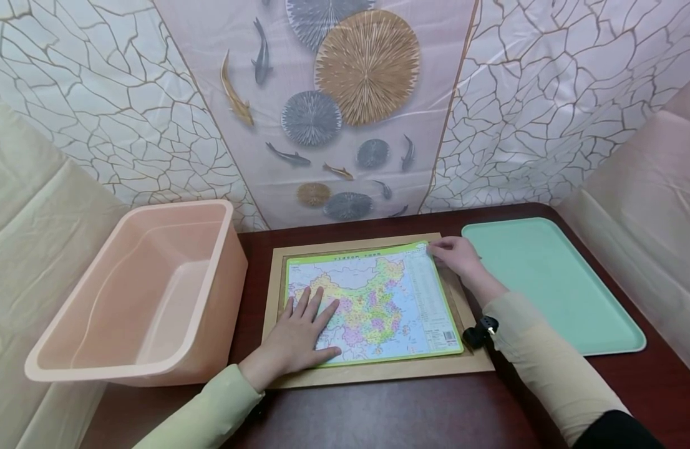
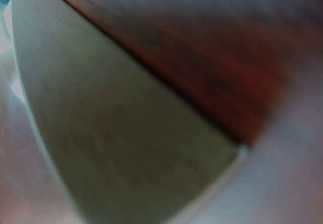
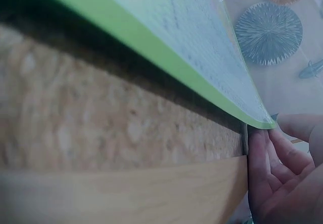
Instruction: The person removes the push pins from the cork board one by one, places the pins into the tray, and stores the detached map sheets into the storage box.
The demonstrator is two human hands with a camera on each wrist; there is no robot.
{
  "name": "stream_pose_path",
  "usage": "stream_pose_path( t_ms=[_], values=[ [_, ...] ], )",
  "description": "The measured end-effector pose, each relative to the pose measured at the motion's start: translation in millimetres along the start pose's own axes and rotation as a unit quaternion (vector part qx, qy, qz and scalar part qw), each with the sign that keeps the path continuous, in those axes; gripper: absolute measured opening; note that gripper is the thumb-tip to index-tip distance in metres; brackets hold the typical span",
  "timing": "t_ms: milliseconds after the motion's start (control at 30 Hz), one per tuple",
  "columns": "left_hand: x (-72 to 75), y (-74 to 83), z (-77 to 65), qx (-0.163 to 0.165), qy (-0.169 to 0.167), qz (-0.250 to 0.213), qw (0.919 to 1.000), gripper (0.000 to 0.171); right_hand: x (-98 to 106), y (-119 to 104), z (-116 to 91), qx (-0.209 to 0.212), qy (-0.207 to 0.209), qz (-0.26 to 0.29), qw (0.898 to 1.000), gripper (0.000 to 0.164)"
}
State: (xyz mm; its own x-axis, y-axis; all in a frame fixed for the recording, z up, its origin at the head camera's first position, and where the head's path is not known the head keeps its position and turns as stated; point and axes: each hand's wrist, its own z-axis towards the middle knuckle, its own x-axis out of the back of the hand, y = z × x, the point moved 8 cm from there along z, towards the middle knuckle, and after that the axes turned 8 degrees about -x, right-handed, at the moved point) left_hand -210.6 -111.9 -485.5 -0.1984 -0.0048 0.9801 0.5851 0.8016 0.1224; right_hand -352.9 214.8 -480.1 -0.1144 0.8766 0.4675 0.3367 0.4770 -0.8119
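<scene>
A colourful map sheet (image 1: 373, 305) with a green border lies over a cork board (image 1: 286, 287) in a light wood frame (image 1: 379, 378). My left hand (image 1: 294, 340) rests flat on the map's lower left part, fingers spread. At the far right corner, my right hand (image 1: 454, 254) pinches the map between thumb and fingers. The right wrist view shows the map (image 3: 202, 57) bowed above the cork (image 3: 126, 118), with that corner in the fingertips of the right hand (image 3: 287, 168). In the left wrist view only the blurred frame and tabletop show; the hand is out of sight.
A deep pink tub (image 1: 204, 299) stands on the left side of the dark wood table (image 1: 390, 411). On the right lies a mint-green tray (image 1: 547, 280), partly behind the right forearm. Patterned cloth (image 1: 345, 162) hangs behind the table.
</scene>
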Motion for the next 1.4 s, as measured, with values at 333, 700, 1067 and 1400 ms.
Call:
stream_pose_path(
  t_ms=[333, 700, 1067, 1400],
  values=[
    [0.4, 0.6, 0.1, 0.0, -0.005, 0.013, 0.9999, 0.091, 0.0, 0.7, 1.4, 0.002, 0.011, -0.023, 1.0, 0.045],
    [6.6, 2.9, -1.4, -0.008, 0.0, 0.024, 0.9997, 0.088, -1.4, 2.7, 4.8, 0.006, 0.027, -0.024, 0.999, 0.041],
    [23.5, 7.6, -4.0, -0.023, 0.022, 0.036, 0.9988, 0.082, -1.0, 2.7, 1.2, 0.007, 0.036, -0.041, 0.998, 0.041],
    [57.6, 23.9, -13.0, -0.033, 0.054, 0.076, 0.9951, 0.085, 0.1, 2.4, 0.8, 0.011, 0.038, -0.039, 0.998, 0.041]
  ],
)
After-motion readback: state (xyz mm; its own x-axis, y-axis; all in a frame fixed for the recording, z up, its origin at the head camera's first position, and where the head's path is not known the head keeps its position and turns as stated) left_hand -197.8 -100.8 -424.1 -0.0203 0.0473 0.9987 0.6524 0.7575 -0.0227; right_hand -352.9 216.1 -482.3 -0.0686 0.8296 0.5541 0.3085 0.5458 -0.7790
